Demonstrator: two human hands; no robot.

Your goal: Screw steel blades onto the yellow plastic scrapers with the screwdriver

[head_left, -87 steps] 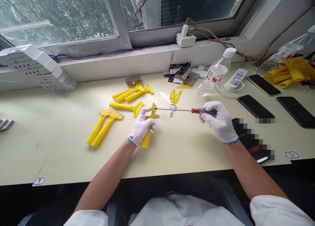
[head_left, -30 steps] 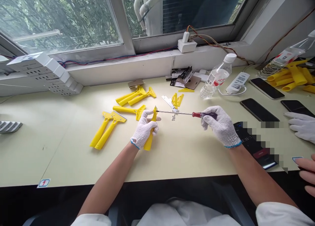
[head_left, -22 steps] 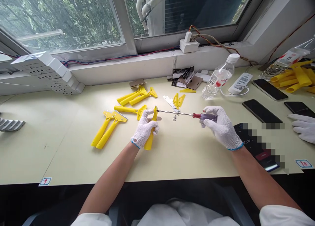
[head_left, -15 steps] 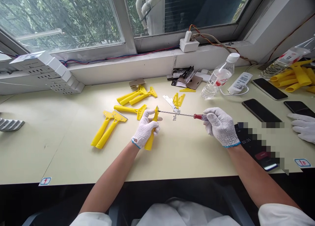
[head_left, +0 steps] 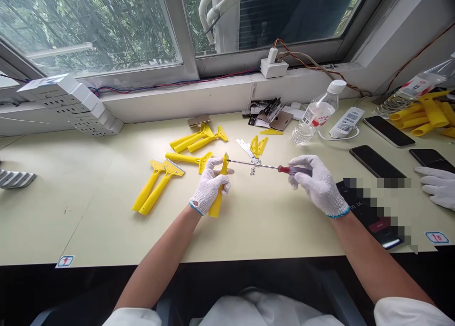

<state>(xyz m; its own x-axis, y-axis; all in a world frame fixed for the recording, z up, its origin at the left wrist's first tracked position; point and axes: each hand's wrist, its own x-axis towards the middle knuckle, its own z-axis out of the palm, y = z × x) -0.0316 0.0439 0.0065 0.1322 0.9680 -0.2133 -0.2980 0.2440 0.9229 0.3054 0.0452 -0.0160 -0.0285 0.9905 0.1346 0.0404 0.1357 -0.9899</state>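
Observation:
In a white knit glove, my left hand (head_left: 209,188) is closed around a yellow scraper (head_left: 216,205), held upright with its head at the top. My right hand (head_left: 314,181), gloved too, grips the red and clear handle of a screwdriver (head_left: 254,164). The shaft runs level to the left and its tip meets the scraper's head. Small screws (head_left: 252,171) lie on the table just behind the shaft. Beside them are yellow blade covers (head_left: 258,146) and flat metal blades (head_left: 245,148). Several more yellow scrapers (head_left: 156,188) rest left of my left hand.
Behind the parts lie black and brown cardboard packs (head_left: 270,112). A water bottle (head_left: 314,115), a power strip (head_left: 346,122) and several phones (head_left: 377,161) stand or lie to the right. Another person's gloved hand (head_left: 439,184) shows at the right edge. White boxes (head_left: 78,108) are stacked at back left.
My right hand has shifted its hold along the screwdriver handle, with fingers turned and farther forward. The scraper and the left hand stay almost in place.

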